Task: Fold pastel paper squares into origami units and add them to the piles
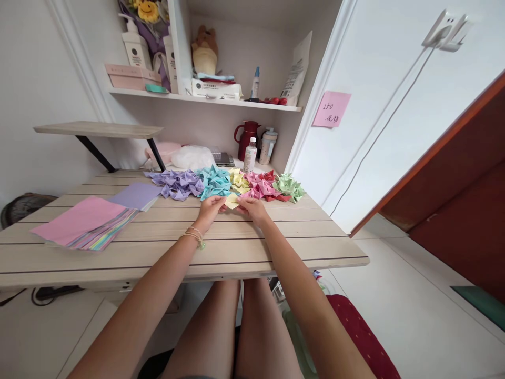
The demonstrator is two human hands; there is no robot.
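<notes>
A small folded piece of yellow paper [231,201] is pinched between my two hands just above the desk. My left hand [212,211] grips its left side, and a bracelet circles that wrist. On the right side, the fingers of my right hand [254,209] close on the same paper. Right behind my hands lie heaps of folded paper pieces: purple [179,183], blue [215,182], yellow [239,180], pink [258,185], red [268,176] and green [290,187]. The finer folds of the held paper are too small to make out.
Left on the desk [158,258] lie a stack of coloured sheets [84,221] and purple sheets [136,195]. A raised wooden shelf [98,129] stands behind them. A bottle [250,156], a red jug [248,139] and a tumbler [269,146] stand at the back.
</notes>
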